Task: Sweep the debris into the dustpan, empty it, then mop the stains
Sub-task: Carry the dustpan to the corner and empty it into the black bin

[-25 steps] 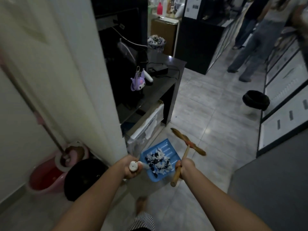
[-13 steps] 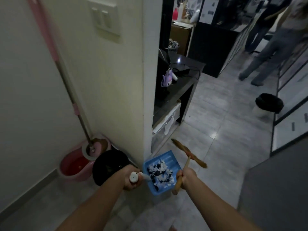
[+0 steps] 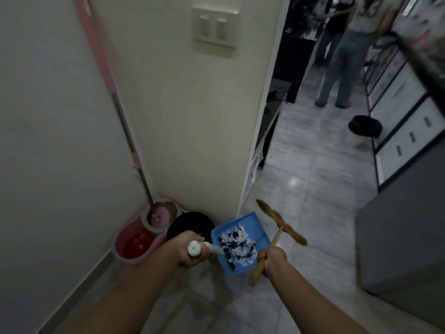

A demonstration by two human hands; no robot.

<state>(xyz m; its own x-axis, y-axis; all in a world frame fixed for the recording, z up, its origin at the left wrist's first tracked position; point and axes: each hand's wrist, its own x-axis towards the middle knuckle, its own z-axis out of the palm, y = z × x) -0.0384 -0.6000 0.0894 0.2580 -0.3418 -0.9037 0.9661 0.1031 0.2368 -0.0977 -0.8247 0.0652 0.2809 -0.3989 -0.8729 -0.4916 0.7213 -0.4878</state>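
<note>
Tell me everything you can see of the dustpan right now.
The dustpan is a blue, plastic-looking rectangular tray with raised walls and a white grip. The left hand holds that grip, the pan lifted off the floor, roughly level, beside a black bin. Black and white scraps lie piled in it. The broom handle passes near its right edge; contact unclear.

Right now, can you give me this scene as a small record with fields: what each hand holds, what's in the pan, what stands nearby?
Left hand: grips the white handle of the blue plastic dustpan
Right hand: grips the wooden-handled hand broom
Dustpan load: black and white scraps, not yet emptied
Nearest bin: round black bin, beside the dustpan at the wall corner
Mop: pink-handled mop standing in the pink bucket
</note>
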